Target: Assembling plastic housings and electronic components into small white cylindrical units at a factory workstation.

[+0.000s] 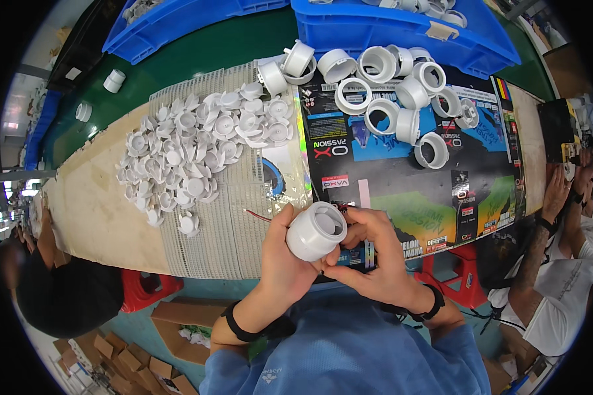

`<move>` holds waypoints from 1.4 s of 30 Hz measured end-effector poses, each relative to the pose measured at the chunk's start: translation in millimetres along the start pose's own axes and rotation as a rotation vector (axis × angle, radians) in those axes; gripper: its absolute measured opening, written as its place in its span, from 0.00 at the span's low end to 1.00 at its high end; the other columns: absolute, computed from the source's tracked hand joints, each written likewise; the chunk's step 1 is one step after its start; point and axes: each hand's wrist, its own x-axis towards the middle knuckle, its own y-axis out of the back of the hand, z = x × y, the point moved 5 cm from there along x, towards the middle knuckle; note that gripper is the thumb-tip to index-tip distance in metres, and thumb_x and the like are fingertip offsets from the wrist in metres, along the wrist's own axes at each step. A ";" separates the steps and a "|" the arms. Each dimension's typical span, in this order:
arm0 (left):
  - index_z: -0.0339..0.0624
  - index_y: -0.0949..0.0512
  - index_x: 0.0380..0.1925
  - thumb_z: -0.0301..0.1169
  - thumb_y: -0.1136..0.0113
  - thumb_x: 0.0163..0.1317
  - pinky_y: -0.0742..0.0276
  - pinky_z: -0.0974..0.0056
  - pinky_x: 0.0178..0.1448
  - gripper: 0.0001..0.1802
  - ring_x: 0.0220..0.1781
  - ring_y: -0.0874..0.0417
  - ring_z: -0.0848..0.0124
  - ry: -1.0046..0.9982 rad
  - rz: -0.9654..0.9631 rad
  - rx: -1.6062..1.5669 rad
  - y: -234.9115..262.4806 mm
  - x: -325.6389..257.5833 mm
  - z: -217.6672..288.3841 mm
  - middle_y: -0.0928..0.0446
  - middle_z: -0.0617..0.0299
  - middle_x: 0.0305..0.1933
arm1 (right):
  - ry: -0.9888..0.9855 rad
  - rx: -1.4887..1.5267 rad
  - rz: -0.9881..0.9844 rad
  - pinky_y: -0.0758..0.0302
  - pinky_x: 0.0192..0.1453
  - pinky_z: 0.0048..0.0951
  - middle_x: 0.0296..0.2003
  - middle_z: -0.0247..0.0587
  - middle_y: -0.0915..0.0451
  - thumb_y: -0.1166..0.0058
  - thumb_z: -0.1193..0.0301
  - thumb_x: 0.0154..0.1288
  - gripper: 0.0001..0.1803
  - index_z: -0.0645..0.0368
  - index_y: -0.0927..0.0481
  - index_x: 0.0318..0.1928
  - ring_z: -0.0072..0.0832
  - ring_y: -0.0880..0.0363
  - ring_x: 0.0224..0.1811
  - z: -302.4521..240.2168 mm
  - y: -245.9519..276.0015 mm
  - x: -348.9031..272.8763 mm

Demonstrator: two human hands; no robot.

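Note:
A white round plastic housing (313,232), with an open ringed end tilted up and to the right, is held in front of me above the table's near edge. My left hand (283,257) wraps its palm and thumb around the housing's left side. On the other side, my right hand (374,253) has its fingers bent against the housing's right and lower side. A thin dark red wire (258,216) sticks out beyond my left thumb. Another dark bit, perhaps wire, shows by my right index finger; what else those fingers may pinch is hidden.
Many small white plastic caps (194,148) lie heaped on a gridded sheet to the left. Several white rings (433,150) stand on printed black cardboard (402,178) to the right. Blue bins (402,33) line the back. Co-workers sit at both sides, one hand (557,191) showing at right.

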 end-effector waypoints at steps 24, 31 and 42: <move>0.35 0.26 0.42 0.26 0.37 0.52 0.26 0.56 0.45 0.16 0.45 0.24 0.50 -1.000 0.660 2.102 13.3 -77.1 111.7 0.25 0.48 0.44 | -0.010 -1.199 0.139 0.31 0.57 0.39 0.46 0.52 0.27 0.42 0.79 0.48 0.35 0.57 0.32 0.62 0.49 0.28 0.52 47.9 220.0 83.8; 0.35 0.26 0.41 0.29 0.34 0.49 0.29 0.55 0.41 0.20 0.39 0.25 0.53 -0.903 0.967 2.111 59.3 -103.3 138.2 0.27 0.52 0.37 | -0.023 -0.658 0.324 0.32 0.53 0.30 0.43 0.37 0.29 0.45 0.76 0.53 0.29 0.61 0.32 0.58 0.28 0.29 0.47 -3.3 174.9 23.0; 0.39 0.28 0.37 0.26 0.44 0.62 0.34 0.69 0.35 0.06 0.31 0.30 0.75 -0.761 0.470 0.833 38.0 -91.5 97.3 0.31 0.63 0.29 | -0.206 0.344 0.012 0.30 0.52 0.27 0.45 0.44 0.25 0.33 0.70 0.51 0.25 0.61 0.31 0.47 0.26 0.26 0.46 5.1 26.9 5.5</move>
